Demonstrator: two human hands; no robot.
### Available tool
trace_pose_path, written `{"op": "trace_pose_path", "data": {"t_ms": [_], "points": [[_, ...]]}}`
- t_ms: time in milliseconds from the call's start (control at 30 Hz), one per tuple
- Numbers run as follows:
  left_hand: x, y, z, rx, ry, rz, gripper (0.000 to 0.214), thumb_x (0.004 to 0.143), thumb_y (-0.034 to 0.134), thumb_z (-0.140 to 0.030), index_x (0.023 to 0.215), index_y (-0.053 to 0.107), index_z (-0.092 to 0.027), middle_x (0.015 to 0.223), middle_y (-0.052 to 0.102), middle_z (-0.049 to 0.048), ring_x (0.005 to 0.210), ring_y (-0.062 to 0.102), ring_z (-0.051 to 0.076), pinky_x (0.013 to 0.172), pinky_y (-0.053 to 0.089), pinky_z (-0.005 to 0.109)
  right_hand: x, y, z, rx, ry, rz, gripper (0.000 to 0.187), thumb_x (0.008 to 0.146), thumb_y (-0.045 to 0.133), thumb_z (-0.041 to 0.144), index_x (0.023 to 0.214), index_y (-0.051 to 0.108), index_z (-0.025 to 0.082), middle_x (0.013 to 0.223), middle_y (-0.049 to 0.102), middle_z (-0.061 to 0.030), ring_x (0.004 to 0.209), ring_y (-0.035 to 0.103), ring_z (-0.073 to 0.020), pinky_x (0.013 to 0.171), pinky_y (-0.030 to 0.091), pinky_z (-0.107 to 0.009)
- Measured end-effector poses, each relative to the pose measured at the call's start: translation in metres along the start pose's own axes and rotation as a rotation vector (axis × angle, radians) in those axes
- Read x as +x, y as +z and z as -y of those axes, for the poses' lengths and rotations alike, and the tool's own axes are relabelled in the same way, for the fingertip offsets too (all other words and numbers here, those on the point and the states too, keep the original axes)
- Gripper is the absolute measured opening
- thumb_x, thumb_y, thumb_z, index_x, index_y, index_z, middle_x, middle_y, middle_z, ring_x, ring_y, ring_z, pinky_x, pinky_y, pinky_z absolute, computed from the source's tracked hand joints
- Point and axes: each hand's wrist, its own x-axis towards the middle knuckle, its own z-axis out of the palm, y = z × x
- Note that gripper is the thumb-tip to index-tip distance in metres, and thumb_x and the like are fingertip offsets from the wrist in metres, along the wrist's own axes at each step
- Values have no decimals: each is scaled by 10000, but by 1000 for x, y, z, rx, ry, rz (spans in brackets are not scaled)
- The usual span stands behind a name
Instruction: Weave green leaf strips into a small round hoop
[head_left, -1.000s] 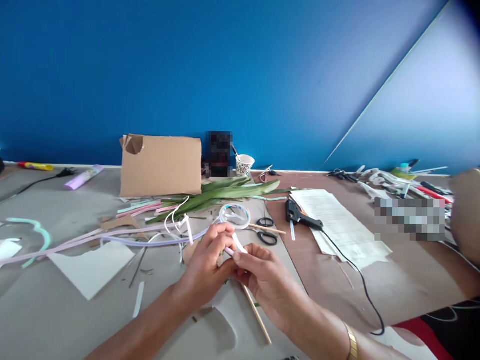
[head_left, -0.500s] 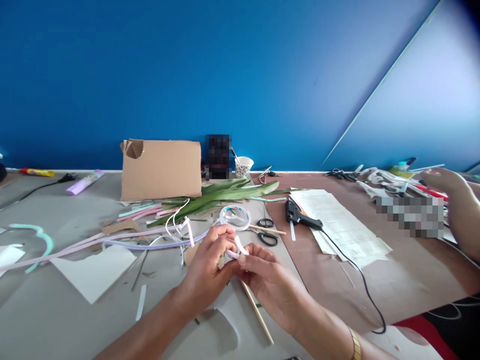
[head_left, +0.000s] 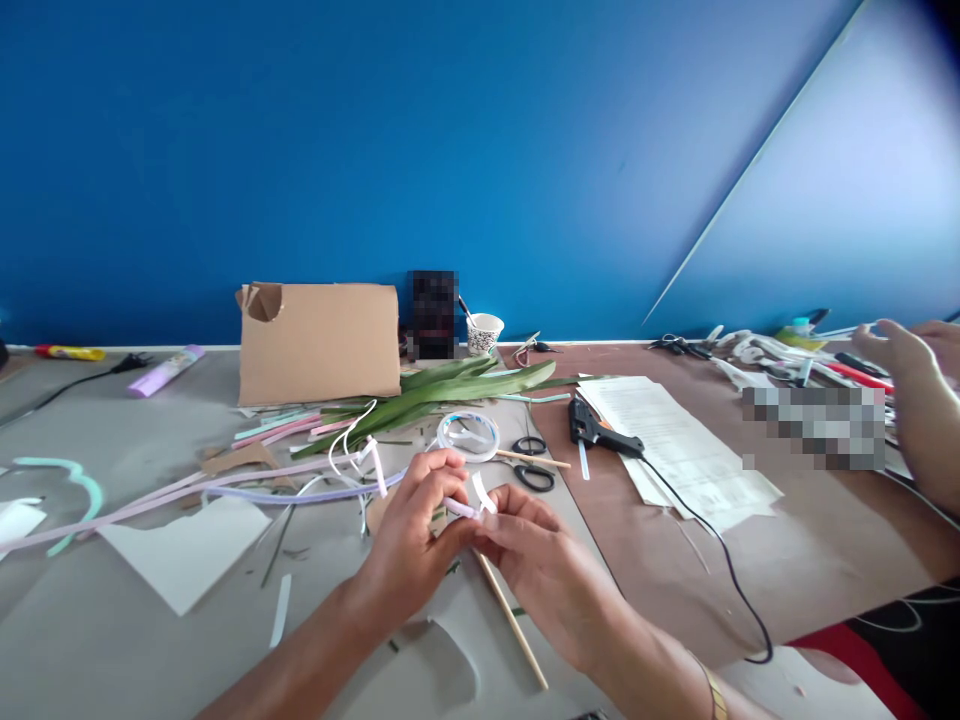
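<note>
My left hand (head_left: pixel 414 528) and my right hand (head_left: pixel 531 550) meet low in the middle of the table, fingertips together. Both pinch a short, curled white paper strip (head_left: pixel 475 498) that sticks up between them. A long lilac paper strip (head_left: pixel 300 494) runs off to the left from my left hand. A thin wooden stick (head_left: pixel 512 622) lies on the table under my right hand. Just beyond my fingers are a coil of white strip (head_left: pixel 469 434) and black-handled scissors (head_left: pixel 534 462).
A cardboard box (head_left: pixel 320 341), green leaves (head_left: pixel 442 389) and a paper cup (head_left: pixel 484 331) stand at the back. A black glue gun (head_left: pixel 600 432) with its cord lies beside printed sheets (head_left: pixel 675 445). Another person's hand (head_left: pixel 911 385) reaches over clutter at right. White paper (head_left: pixel 184 552) lies left.
My hands have stayed together, turning the white strip slightly between the fingertips. The other person's hand at the right has moved up and further in over the clutter.
</note>
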Motion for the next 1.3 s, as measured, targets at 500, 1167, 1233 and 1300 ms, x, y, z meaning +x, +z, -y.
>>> {"op": "trace_pose_path", "data": {"t_ms": [500,1167,1233,1300], "points": [[0,4,-3,31,-55,29,73,822,595,-222,838,524,-212,1134,536,91,1057,573,214,871,482,356,2,-6,-3,-314,-210,12,249,703,742,386,775,600,193,743,556,10,719,461,-132,686,358,-255],[8,0,-10,-479,-384,-165,180,863,522,-356,782,487,-199,1058,531,50,852,602,143,791,510,316,21,-18,0,-286,-452,89,377,833,600,360,1151,429,251,833,648,-18,887,586,-201,889,391,-396],[9,0,-10,-497,-412,-178,169,865,521,-359,808,491,-202,1073,540,47,860,608,142,789,516,307,24,-15,0,-321,-456,94,459,806,612,300,1202,383,255,870,641,-22,912,590,-204,877,411,-394],[9,0,-10,-507,-435,-190,184,858,527,-379,817,495,-203,1099,538,52,880,615,147,804,521,315,28,-14,-4,-425,-512,86,536,796,597,223,1258,328,260,919,621,-25,939,583,-196,898,412,-398]]}}
